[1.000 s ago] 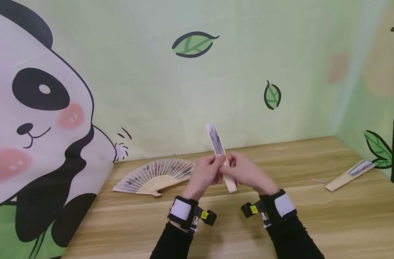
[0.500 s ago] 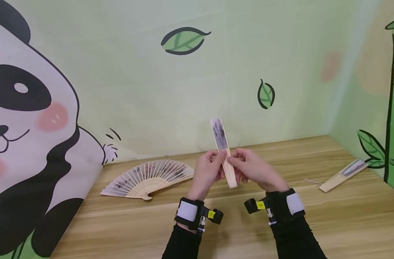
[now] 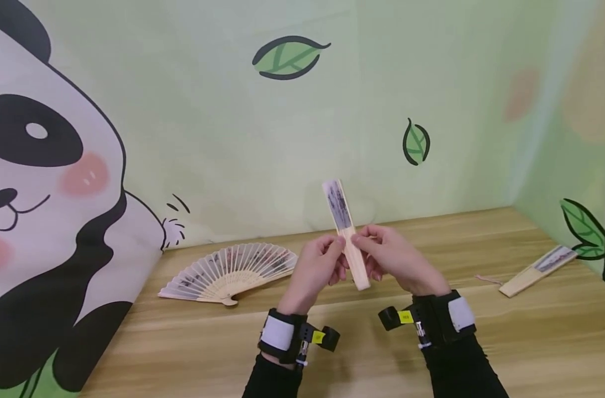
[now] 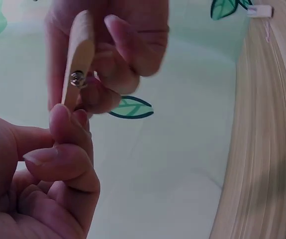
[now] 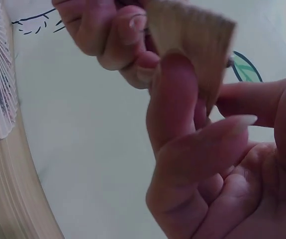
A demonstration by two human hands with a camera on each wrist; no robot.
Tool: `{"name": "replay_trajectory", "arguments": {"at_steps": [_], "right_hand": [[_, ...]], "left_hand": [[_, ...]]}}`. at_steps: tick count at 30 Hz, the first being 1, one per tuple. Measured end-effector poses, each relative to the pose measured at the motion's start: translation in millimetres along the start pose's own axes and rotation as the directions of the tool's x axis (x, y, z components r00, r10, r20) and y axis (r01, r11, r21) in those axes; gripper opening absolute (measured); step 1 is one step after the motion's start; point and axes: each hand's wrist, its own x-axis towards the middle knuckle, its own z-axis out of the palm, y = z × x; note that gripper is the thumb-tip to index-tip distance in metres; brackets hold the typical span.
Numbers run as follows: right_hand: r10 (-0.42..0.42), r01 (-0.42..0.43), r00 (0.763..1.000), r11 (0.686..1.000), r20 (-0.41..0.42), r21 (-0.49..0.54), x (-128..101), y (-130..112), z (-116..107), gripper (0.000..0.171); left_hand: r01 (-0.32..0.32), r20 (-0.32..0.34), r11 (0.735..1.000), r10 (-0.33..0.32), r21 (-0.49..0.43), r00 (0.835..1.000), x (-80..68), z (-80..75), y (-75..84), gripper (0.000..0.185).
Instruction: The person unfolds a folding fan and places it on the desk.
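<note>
Two hands held one thing between them: a closed folding fan of pale bamboo slats with a printed paper upper half (image 3: pixel 346 232), raised above the light wooden table (image 3: pixel 332 342) and tilted so that its paper end leaned up and to the left, its rivet end down toward me. My left hand (image 3: pixel 318 265) pinched the wooden part of the fan from the left, thumb and forefinger pressed onto the outer slat, the other fingers curled under. My right hand (image 3: pixel 392 257) pinched the same slats from the right, its fingertips (image 3: pixel 363 239) meeting those of the left just below the paper. From my left wrist I saw the fan's rivet end (image 4: pixel 77 64) edge-on, with my left fingertip (image 4: pixel 63 117) touching its lower tip and the right hand's fingers (image 4: pixel 133 45) wrapped behind it. From my right wrist the slats (image 5: pixel 195 45) looked blurred, with my right thumb (image 5: pixel 175 99) pressed flat against them.

On the table to the left lay an open bamboo fan with a printed leaf (image 3: pixel 230 268), spread flat, well apart from my hands. Far right, near the wall, lay another closed bamboo fan (image 3: pixel 538 271) with a thin cord trailing from it. Behind stood a green cartoon backdrop with a panda (image 3: pixel 48 182).
</note>
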Motion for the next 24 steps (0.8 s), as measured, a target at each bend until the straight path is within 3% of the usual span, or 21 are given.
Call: {"name": "replay_trajectory", "arguments": {"at_steps": [8,16,24], "right_hand": [[-0.013,0.014,0.999,1.000,-0.035,0.027,2.2,-3.3,4.6,0.034],[-0.008,0.009,0.997,1.000,-0.075,0.008,-2.7,-3.7,5.1,0.030],[-0.014,0.011,0.996,0.999,-0.090,-0.033,-1.3,-8.1,8.7,0.027]], "left_hand": [[0.009,0.040,0.999,-0.008,-0.034,0.999,0.1,-4.5,3.0,0.029],[0.050,0.080,0.998,-0.046,-0.049,0.996,0.1,-4.2,4.1,0.027],[0.051,0.068,0.999,-0.051,-0.002,0.996,-3.8,-7.4,10.1,0.028]]}}
